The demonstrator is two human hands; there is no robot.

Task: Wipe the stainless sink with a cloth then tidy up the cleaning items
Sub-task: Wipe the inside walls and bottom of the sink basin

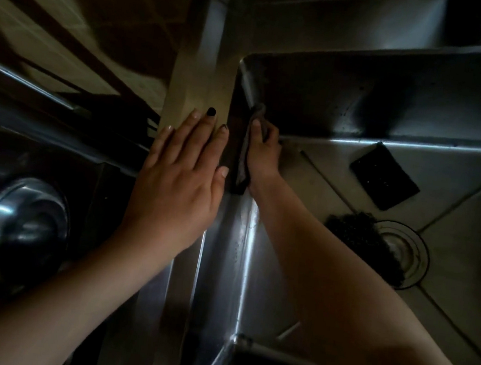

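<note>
Dimly, the left hand point(176, 174) lies flat, fingers straight, on the counter point(190, 91) edge. The right hand point(263, 158) clamps the cloth point(243, 167) on the sink point(394, 104)'s left wall.

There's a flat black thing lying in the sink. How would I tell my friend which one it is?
Look into the big steel sink and find the round drain in its floor. Just beyond the drain, toward the back wall, lies a dark scrub pad. It is flat with straight edges, unlike the fuzzy, lumpy scourer bunched at the drain's edge.
</note>
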